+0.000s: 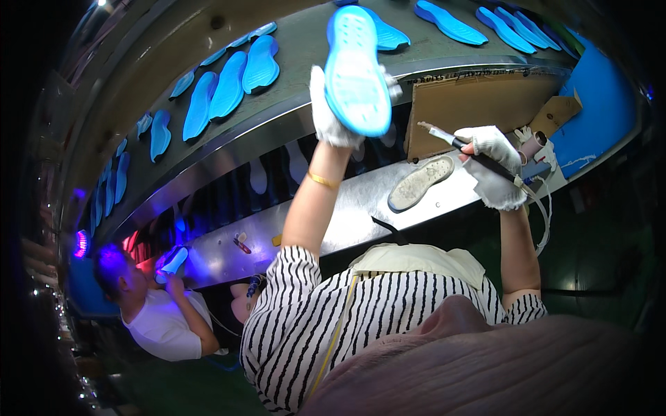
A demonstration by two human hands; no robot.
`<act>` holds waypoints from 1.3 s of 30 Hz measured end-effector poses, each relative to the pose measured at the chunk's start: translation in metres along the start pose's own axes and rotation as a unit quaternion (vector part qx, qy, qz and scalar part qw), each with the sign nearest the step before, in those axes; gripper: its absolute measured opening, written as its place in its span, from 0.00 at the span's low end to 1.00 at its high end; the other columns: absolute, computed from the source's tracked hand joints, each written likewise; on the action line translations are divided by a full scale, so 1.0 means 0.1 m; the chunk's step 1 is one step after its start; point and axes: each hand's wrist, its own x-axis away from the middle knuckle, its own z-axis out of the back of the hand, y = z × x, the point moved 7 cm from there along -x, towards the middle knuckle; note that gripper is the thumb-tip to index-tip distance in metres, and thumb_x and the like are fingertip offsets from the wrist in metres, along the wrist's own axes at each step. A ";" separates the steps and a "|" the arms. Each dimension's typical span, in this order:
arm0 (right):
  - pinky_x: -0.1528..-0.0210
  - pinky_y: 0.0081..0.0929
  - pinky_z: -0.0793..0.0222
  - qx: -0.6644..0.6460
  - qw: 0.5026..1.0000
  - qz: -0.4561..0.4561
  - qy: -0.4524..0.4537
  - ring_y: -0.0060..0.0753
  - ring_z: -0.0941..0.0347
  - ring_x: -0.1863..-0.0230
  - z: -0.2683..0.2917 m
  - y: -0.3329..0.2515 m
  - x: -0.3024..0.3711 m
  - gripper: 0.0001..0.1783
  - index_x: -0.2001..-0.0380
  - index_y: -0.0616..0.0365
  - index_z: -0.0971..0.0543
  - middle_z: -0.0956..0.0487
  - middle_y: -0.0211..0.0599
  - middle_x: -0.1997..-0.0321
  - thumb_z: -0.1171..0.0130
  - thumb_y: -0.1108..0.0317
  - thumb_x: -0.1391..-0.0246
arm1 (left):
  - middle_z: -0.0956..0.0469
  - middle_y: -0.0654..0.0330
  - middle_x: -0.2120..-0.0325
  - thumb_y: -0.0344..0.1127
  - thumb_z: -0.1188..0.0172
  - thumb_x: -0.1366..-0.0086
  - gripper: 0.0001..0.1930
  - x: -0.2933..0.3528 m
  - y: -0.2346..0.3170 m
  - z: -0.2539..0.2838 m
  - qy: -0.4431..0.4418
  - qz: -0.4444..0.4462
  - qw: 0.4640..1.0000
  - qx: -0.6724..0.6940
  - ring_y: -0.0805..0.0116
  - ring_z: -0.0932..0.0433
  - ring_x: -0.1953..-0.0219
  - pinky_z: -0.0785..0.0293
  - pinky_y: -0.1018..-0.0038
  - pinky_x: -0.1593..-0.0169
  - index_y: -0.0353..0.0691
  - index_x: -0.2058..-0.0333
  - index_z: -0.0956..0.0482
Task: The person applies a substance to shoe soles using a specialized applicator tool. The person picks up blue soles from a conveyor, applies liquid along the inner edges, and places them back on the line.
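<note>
My left hand (pixel 333 114), in a white glove, is wrapped round a bright blue shoe sole (pixel 359 76), raised in front of the conveyor with its broad end toward me. Part of that hand is hidden behind the sole. In my gloved right hand (pixel 494 166) is a glue brush (pixel 479 156) with a dark handle and a pale bristle tip, which points left and stays apart from the sole. A thin hose runs from the handle's lower end. Between my hands, a greyish sole (pixel 421 184) lies on the metal ledge.
Several blue soles (pixel 229 84) rest on the dark conveyor (pixel 298 52). A cardboard sheet (pixel 479 104) leans behind the ledge (pixel 347 222), near a blue panel (pixel 596 104). A spool (pixel 533 145) sits at right. At lower left, a co-worker (pixel 163 305) holds another sole.
</note>
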 end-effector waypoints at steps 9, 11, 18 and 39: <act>0.60 0.25 0.24 -0.091 0.987 -0.125 -0.045 0.28 0.20 0.63 -0.32 0.24 0.37 0.11 0.67 0.62 0.18 0.19 0.38 0.65 0.30 0.84 0.55 | 0.39 0.48 0.35 0.52 0.58 0.26 0.30 -0.42 0.20 0.29 0.212 0.044 0.976 -0.025 0.50 0.34 0.39 0.40 0.43 0.36 0.42 0.32 0.45; 0.61 0.23 0.23 -0.119 0.977 -0.177 -0.031 0.25 0.20 0.65 -0.22 0.33 0.48 0.10 0.67 0.63 0.18 0.18 0.36 0.65 0.33 0.85 0.53 | 0.26 0.44 0.47 0.41 0.51 0.26 0.23 -0.25 0.25 0.31 0.216 0.027 0.941 -0.259 0.48 0.23 0.50 0.25 0.52 0.44 0.33 0.39 0.35; 0.58 0.22 0.26 -0.051 0.989 -0.136 -0.015 0.26 0.23 0.62 -0.06 0.43 0.57 0.13 0.66 0.60 0.21 0.22 0.35 0.64 0.36 0.88 0.54 | 0.27 0.58 0.41 0.57 0.41 0.37 0.31 0.05 1.73 0.17 0.066 -0.116 0.234 -0.963 0.58 0.32 0.39 0.41 0.52 0.35 0.51 0.38 0.29; 0.56 0.22 0.27 -0.057 0.979 -0.186 -0.053 0.22 0.24 0.60 -0.48 0.58 0.58 0.10 0.65 0.58 0.23 0.21 0.33 0.62 0.36 0.82 0.49 | 0.19 0.59 0.60 0.43 0.31 0.44 0.14 0.92 2.43 0.08 0.147 -0.212 0.232 -0.938 0.54 0.24 0.50 0.35 0.65 0.39 0.45 0.60 0.15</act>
